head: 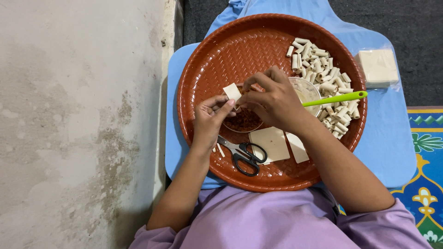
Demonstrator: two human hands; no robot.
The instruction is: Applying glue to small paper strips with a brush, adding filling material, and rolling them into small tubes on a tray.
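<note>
Both hands are over the middle of the round brown tray [217,50]. My left hand [208,121] and right hand [273,102] pinch a small pale wrapper square [232,91] between their fingertips, above a small bowl of reddish-brown filling [243,121]. Black-handled scissors [244,156] and flat wrapper sheets [272,143] lie near the tray's near edge. Finished rolls [323,78] are heaped at its right side, beside a clear cup [307,92] holding a green-handled utensil [337,98].
</note>
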